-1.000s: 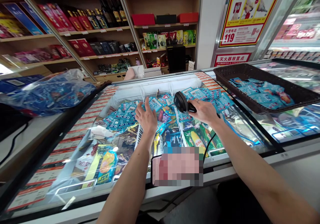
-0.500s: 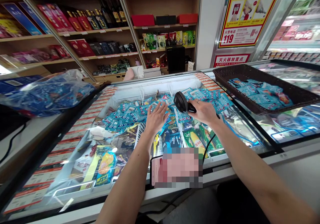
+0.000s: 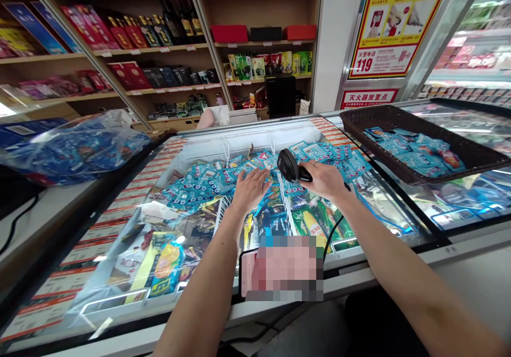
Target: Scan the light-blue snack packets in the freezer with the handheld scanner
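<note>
Gripped in my right hand (image 3: 325,179) is a black handheld barcode scanner (image 3: 288,165), its head turned left over the spread packets. Its cable hangs down below my wrist. My left hand (image 3: 250,189) rests palm down with fingers stretched out, at the edge of the small blue packets (image 3: 207,184). The packets lie in a wide spread across the glass lid of a chest freezer (image 3: 191,272). More blue packets (image 3: 333,152) lie beyond the scanner. A phone (image 3: 246,274), partly blurred out, lies on the freezer's front edge between my forearms.
At the right, a brown woven basket (image 3: 475,144) holds more blue packets. A clear plastic bag (image 3: 75,144) full of blue packets sits at the left. Frozen goods show under the glass. Stocked shelves (image 3: 155,48) stand behind, beside a red-and-yellow poster (image 3: 399,24).
My left hand has shifted very slightly, its fingers a little lower and closer together. The scanner stays in nearly the same place in my right hand.
</note>
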`<state>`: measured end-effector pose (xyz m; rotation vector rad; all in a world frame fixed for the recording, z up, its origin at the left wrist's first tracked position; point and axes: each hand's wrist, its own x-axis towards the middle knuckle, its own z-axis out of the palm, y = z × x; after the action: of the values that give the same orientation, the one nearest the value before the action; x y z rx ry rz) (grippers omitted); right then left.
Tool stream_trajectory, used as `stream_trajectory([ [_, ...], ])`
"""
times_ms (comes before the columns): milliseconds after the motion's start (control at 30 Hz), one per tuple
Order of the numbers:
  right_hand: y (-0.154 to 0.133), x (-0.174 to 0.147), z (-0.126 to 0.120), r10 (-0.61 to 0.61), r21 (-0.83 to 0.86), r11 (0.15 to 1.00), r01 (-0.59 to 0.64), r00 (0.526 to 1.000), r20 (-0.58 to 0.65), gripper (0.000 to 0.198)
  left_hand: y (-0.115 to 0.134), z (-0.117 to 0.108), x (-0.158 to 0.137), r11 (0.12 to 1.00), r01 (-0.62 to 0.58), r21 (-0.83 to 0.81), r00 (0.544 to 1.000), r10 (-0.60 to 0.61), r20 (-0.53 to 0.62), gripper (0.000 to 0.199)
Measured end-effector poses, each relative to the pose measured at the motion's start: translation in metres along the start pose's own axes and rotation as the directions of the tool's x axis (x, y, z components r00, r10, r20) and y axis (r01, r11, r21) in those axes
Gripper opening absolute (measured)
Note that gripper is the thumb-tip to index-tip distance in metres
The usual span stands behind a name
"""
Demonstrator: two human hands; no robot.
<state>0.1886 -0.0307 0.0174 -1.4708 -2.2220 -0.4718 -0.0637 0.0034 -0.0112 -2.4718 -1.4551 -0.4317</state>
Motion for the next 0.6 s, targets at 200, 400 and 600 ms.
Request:
stream_trajectory([
  [200, 0.0002, -0.0003, 0.0009, -0.012, 0.000, 1.000, 0.012, 1.000, -0.004, 0.038, 0.0016, -0.0040, -0.0011, 1.000, 0.004, 0.007, 0.997, -0.003, -0.083, 0.047],
  [400, 0.0005, -0.0010, 0.0014, -0.016, -0.005, 1.000, 0.016, 1.000, -0.009, 0.038, 0.0012, -0.0092, -0.0013, 0.997, 0.071, -0.020, 0.990, -0.073, -0.122, 0.042],
  [600, 0.0008, -0.0005, 0.0010, -0.026, -0.003, 1.000, 0.025, 1.000, -0.009, 0.038, -0.0003, -0.0070, -0.0019, 0.990, 0.132, -0.049, 0.983, -0.137, -0.124, 0.047],
])
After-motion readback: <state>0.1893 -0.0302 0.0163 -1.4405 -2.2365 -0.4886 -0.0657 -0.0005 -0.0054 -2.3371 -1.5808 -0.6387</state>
